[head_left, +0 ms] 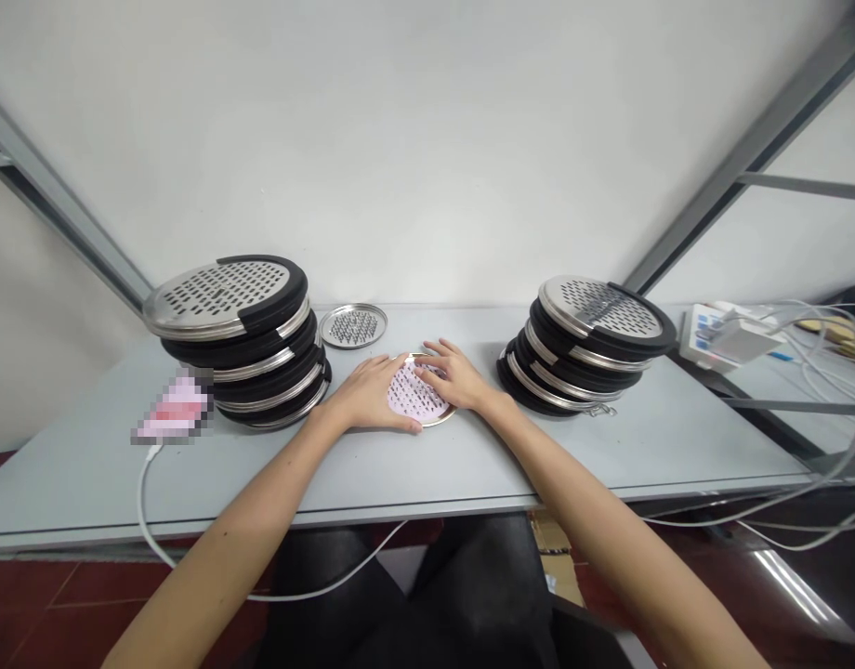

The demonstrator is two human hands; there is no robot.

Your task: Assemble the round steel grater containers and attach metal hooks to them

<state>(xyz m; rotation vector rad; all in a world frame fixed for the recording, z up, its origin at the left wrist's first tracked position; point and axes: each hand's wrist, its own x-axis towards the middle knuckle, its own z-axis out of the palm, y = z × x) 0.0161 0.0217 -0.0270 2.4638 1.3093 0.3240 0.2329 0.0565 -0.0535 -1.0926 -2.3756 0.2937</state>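
Observation:
A round metal grater disc point(417, 400) with a thin rim lies on the table between my hands. Its pitted face looks pale pink; whether that is a film or a reflection I cannot tell. My left hand point(372, 395) curves around the disc's left edge, thumb at the near rim and fingers at the far side. From the right, my right hand point(456, 376) reaches over the disc, fingers spread, with some fingertips on its face. Another grater disc point(354, 327), silver and bare, rests behind my left hand.
A tall stack of black-edged grater discs point(243, 348) stands at left, a smaller stack point(587, 344) at right. A blurred pink device point(173, 409) with a white cable lies at left. A white power strip point(720, 334) and tangled cables are at far right. Metal frame posts flank the table point(434, 474).

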